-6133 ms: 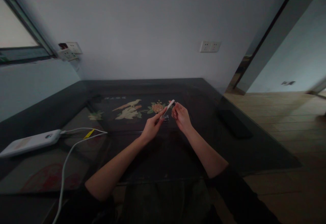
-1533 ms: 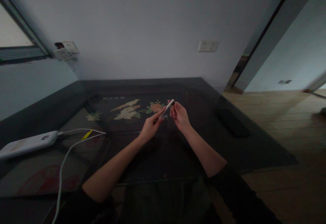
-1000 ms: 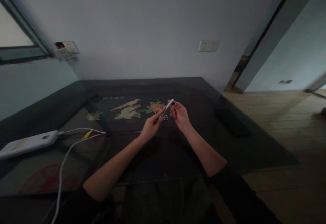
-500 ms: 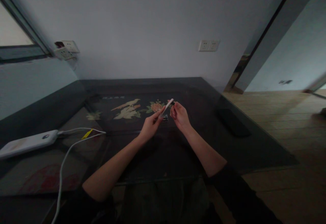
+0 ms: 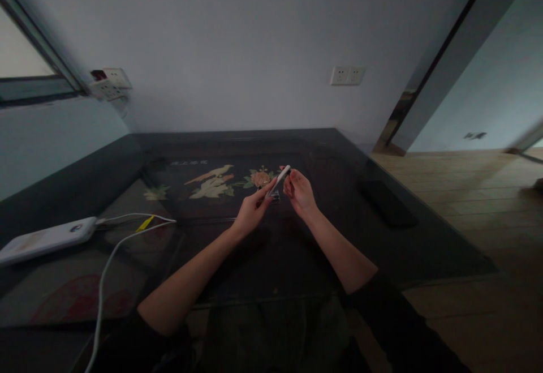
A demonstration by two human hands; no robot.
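Observation:
My left hand (image 5: 250, 213) is closed around a slim white object (image 5: 280, 176), which slants up and to the right. I see it almost edge-on, so its kind does not show. Close to its upper end, my right hand (image 5: 300, 193) has its fingers curled in a pinch. A small dark bit shows between those fingertips and the white object, too small to name. On the table below, between both hands, lies a small shiny item (image 5: 275, 196), partly hidden by my left fingers.
The dark glossy table (image 5: 271, 260) bears a bird-and-flower picture (image 5: 212, 183). To the left lies a white power bank (image 5: 48, 240) with a white cable (image 5: 108, 271) and a yellow tag (image 5: 145, 223). A black flat object (image 5: 388, 204) rests at right. Wall sockets (image 5: 347, 76) are behind.
The white object has turned slightly in my left hand, and its upper end looks a little broader. Both hands stay almost in place.

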